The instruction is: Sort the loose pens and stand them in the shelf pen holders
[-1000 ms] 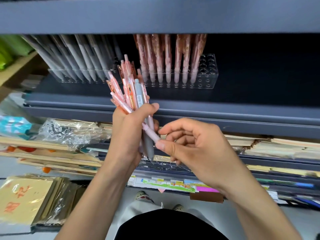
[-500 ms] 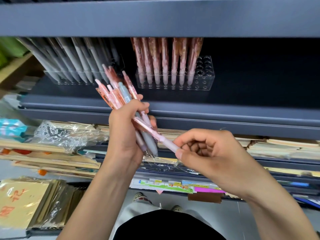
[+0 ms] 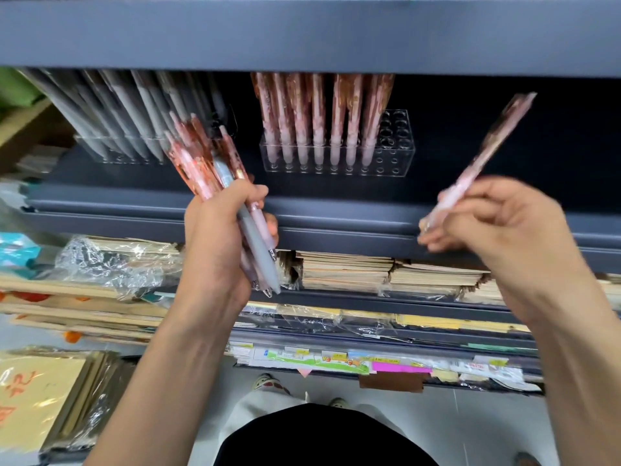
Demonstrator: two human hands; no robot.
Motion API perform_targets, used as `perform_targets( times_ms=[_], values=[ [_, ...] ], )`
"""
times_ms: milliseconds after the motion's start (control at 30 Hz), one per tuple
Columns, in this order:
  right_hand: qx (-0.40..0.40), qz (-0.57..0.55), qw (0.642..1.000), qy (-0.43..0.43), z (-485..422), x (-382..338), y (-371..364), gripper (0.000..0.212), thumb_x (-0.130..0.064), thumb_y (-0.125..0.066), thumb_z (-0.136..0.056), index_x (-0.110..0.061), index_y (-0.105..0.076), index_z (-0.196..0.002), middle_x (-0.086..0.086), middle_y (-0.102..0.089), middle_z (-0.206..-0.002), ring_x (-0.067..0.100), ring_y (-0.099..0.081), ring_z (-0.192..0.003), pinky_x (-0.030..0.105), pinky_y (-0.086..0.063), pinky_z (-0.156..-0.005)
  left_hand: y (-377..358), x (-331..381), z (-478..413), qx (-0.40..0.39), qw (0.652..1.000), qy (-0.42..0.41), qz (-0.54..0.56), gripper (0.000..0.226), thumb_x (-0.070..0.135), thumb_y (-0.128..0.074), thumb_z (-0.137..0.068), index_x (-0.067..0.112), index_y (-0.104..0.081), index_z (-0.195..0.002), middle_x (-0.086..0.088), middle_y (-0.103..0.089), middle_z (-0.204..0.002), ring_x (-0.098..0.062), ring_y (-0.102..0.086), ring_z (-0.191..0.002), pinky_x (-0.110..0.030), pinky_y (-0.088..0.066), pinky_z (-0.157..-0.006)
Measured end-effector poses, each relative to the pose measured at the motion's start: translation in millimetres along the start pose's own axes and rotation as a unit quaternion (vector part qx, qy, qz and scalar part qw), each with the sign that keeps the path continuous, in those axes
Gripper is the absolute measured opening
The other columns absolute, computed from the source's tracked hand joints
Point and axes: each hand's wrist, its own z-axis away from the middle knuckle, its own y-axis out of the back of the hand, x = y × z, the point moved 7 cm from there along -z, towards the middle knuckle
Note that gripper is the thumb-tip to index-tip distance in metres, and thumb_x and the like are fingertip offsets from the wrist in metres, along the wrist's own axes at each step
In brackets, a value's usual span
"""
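Pen slanted, off to the right of its holder

Head view: right hand (image 3: 497, 230), its grip pinching the low end of one pink pen (image 3: 484, 156), which points up and right, well right of the clear holder (image 3: 401, 153) mid-shelf; left hand (image 3: 218, 243) grips a bundle of pens (image 3: 208, 169).

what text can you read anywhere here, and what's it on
"24" (likely), red print on the tan plastic-wrapped packet; mark below unreadable.
The coloured paper shelf-edge labels: too small to read.
Print on the pink patterned pens in the left hand and right hand: blurred.
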Motion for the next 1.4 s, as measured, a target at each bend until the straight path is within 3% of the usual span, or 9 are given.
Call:
perform_targets(
  times_ms=[100,233,433,567,800,1000,1167,1233,1400],
  values=[
    [0.055,0.047,0.997,0.042,-38.6,-13.8,3.0,0.028,0.010,-0.065,-0.080,-0.017,-0.057,-0.085,0.001,-0.073,-0.068,0.018,-0.071,-0.059,0.025,-0.058,-0.058,3.1,2.4,-1.6,-0.011,1.000,0.005,0.006,0.021,0.008,-0.063,-0.077,0.012,-0.042,-0.082,-0.003,-0.041,-0.065,-0.015,-0.043,-0.046,-0.021,-0.037,-0.041],
    [0.112,0.080,0.986,0.090,-85.0,-29.6,-1.8,0.021,-0.006,-0.061,-0.085,-0.025,-0.058,-0.076,-0.005,-0.070,-0.065,0.012,-0.069,-0.060,0.024,-0.054,-0.055,3.6,2.7,-2.2,-0.026,1.000,0.007,-0.002,0.019,0.010,-0.064,-0.070,0.011,-0.046,-0.077,-0.003,-0.039,-0.063,-0.016,-0.041,-0.045,-0.020,-0.035,-0.041],
    [0.151,0.103,0.972,0.144,-116.5,-28.1,-9.6,0.022,-0.011,-0.057,-0.070,-0.031,-0.066,-0.063,-0.003,-0.073,-0.079,0.015,-0.071,-0.080,0.041,-0.057,-0.080,3.7,3.1,-3.6,-0.032,0.999,-0.002,-0.018,0.023,0.010,-0.066,-0.067,0.009,-0.047,-0.081,-0.004,-0.040,-0.063,-0.018,-0.041,-0.043,-0.021,-0.034,-0.040],
    [0.148,0.162,0.962,0.161,-127.5,-25.1,-14.4,0.034,-0.006,-0.055,-0.074,-0.036,-0.063,-0.062,-0.014,-0.070,-0.081,0.009,-0.070,-0.086,0.036,-0.055,-0.087,6.2,3.0,-3.7,-0.034,0.999,-0.004,-0.020,0.024,0.010,-0.066,-0.068,0.009,-0.052,-0.088,-0.003,-0.042,-0.063,-0.018,-0.042,-0.043,-0.022,-0.035,-0.041],
    [0.103,0.344,0.917,0.173,-131.3,-31.8,-27.0,0.022,-0.016,-0.057,-0.083,-0.016,-0.072,-0.099,0.004,-0.072,-0.104,0.020,-0.065,-0.102,0.027,-0.047,-0.088,5.6,3.3,-3.0,-0.034,0.999,-0.018,-0.029,0.026,0.010,-0.067,-0.070,0.006,-0.053,-0.092,-0.002,-0.044,-0.062,-0.019,-0.044,-0.043,-0.022,-0.037,-0.041],
    [0.025,0.422,0.900,0.105,-137.3,-31.4,-34.2,0.028,-0.029,-0.060,-0.089,-0.022,-0.065,-0.116,0.002,-0.065,-0.123,0.019,-0.057,-0.116,0.016,-0.036,-0.083,4.7,4.9,1.5,-0.040,0.997,-0.047,-0.055,0.021,0.008,-0.069,-0.080,0.010,-0.051,-0.091,0.002,-0.049,-0.055,-0.017,-0.050,-0.046,-0.023,-0.042,-0.044],
    [0.008,0.371,0.929,0.005,-145.6,-23.1,-28.2,0.058,-0.050,-0.064,-0.083,-0.028,-0.052,-0.135,-0.002,-0.056,-0.138,0.019,-0.052,-0.125,0.025,-0.041,-0.102,5.3,5.5,6.3,-0.037,0.997,-0.058,-0.042,0.021,0.007,-0.070,-0.085,0.012,-0.050,-0.089,0.001,-0.048,-0.054,-0.017,-0.050,-0.047,-0.023,-0.043,-0.044],
    [0.019,0.345,0.938,0.008,-145.9,-23.8,-28.0,0.055,-0.049,-0.066,-0.082,-0.026,-0.055,-0.130,0.000,-0.058,-0.135,0.020,-0.054,-0.123,0.032,-0.043,-0.104,6.3,5.9,7.4,-0.039,0.997,-0.058,-0.040,0.022,0.009,-0.072,-0.083,0.011,-0.050,-0.090,0.001,-0.048,-0.055,-0.017,-0.050,-0.046,-0.023,-0.042,-0.044],
    [0.036,0.330,0.942,0.056,-142.1,-24.5,-28.4,0.046,-0.040,-0.067,-0.085,-0.026,-0.058,-0.129,-0.001,-0.061,-0.132,0.018,-0.055,-0.122,0.026,-0.043,-0.101,10.4,3.5,10.0,-0.034,0.997,-0.058,-0.050,0.023,0.015,-0.073,-0.077,0.013,-0.054,-0.088,0.001,-0.048,-0.055,-0.017,-0.051,-0.045,-0.023,-0.041,-0.044]
  ],
)
